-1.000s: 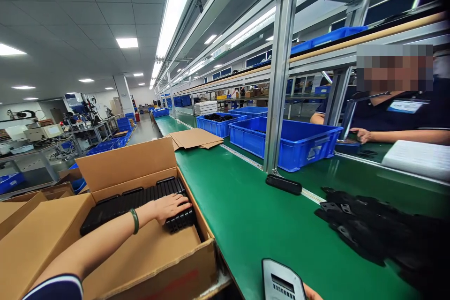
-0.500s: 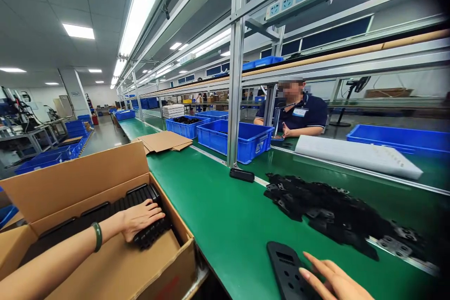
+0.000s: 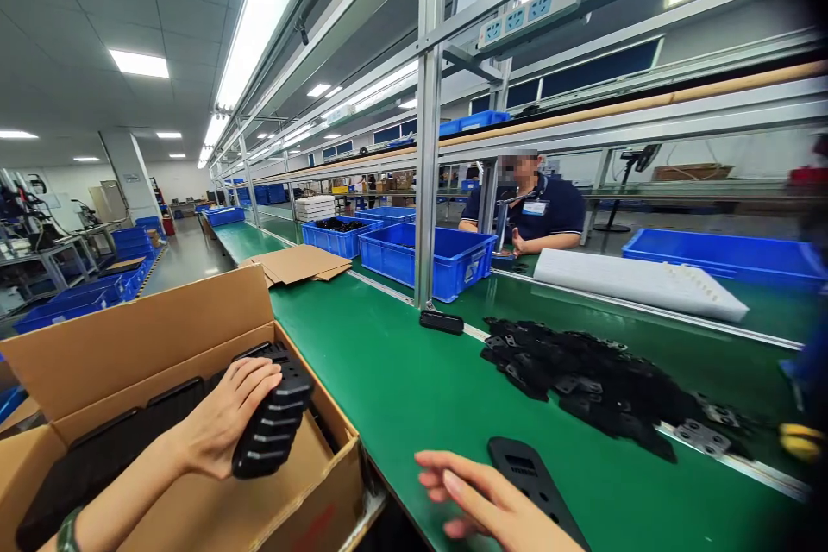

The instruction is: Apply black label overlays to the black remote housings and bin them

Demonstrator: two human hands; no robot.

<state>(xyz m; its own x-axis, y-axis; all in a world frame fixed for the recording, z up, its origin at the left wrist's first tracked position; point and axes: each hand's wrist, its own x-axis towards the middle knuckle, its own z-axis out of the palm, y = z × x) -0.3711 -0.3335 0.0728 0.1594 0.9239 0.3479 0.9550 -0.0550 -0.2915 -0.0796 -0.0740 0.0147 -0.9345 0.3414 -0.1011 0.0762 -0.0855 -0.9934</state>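
My left hand (image 3: 236, 405) is wrapped round a stack of black ribbed plastic parts (image 3: 279, 414), lifted and tilted over the cardboard box (image 3: 316, 500). More black parts (image 3: 116, 448) lie in rows inside that box. At the near edge of the green table (image 3: 368, 362) my right hand (image 3: 485, 496) has its fingers apart and holds nothing. It is beside a flat black panel (image 3: 540, 483) with a rectangular slot and round holes, and hides part of it.
A pile of thin black pieces (image 3: 582, 379) covers the table's right side. One black part (image 3: 442, 322) lies by the metal post (image 3: 427, 147). Blue bins (image 3: 462, 263), flat cardboard (image 3: 297, 263) and a white foam-like sheet (image 3: 634, 283) are farther back. A co-worker (image 3: 549, 211) sits opposite.
My left hand has raised the black stack out of its place in the box and tipped it. My right hand has moved left, from the panel's right side to its left.
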